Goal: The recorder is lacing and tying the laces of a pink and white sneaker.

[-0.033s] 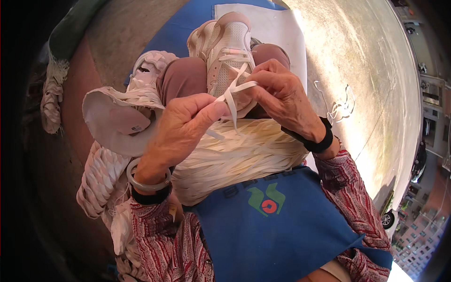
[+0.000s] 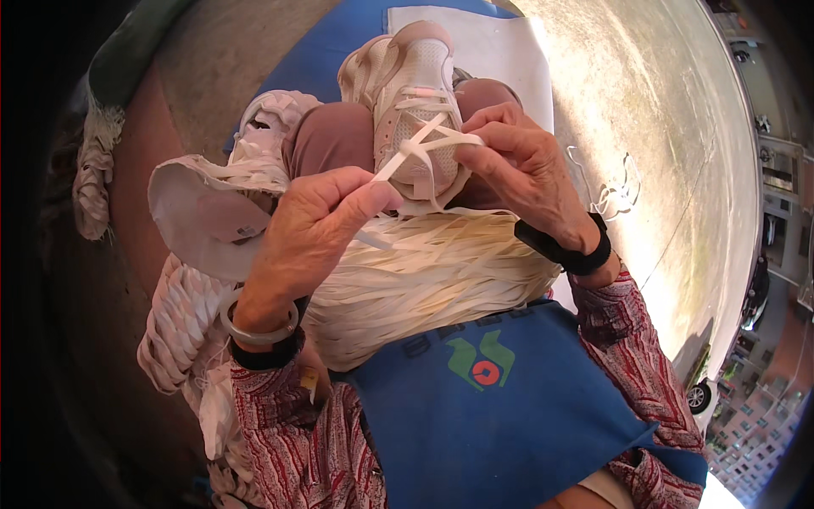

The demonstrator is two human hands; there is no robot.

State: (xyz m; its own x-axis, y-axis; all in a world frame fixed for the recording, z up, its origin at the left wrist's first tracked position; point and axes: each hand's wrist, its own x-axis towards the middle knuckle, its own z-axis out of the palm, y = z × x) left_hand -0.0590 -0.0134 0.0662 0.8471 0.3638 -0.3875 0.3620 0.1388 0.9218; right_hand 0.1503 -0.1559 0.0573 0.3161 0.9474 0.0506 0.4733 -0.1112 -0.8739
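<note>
A pale pink and white sneaker (image 2: 414,72) rests between my knees, its toe at the far end from my wrists and a second shoe partly hidden beside it. Its white shoelace (image 2: 410,148) is looped into a crossing above the shoe's near end. My left hand (image 2: 318,225) pinches one lace end between thumb and index finger. On the other side, my right hand (image 2: 521,161) pinches the other part of the lace. Both strands look taut between the hands, and a loose tail hangs down from the crossing.
A thick bundle of cream laces (image 2: 432,267) lies across my lap above a blue apron (image 2: 500,407). More pale shoes (image 2: 270,127) and a white curved piece (image 2: 195,220) sit at left. Loose white laces (image 2: 617,191) lie on the floor at right.
My hands have drawn apart, the left slightly down and left, the right to the right. The lace crossing has tightened and shifted up toward the shoe.
</note>
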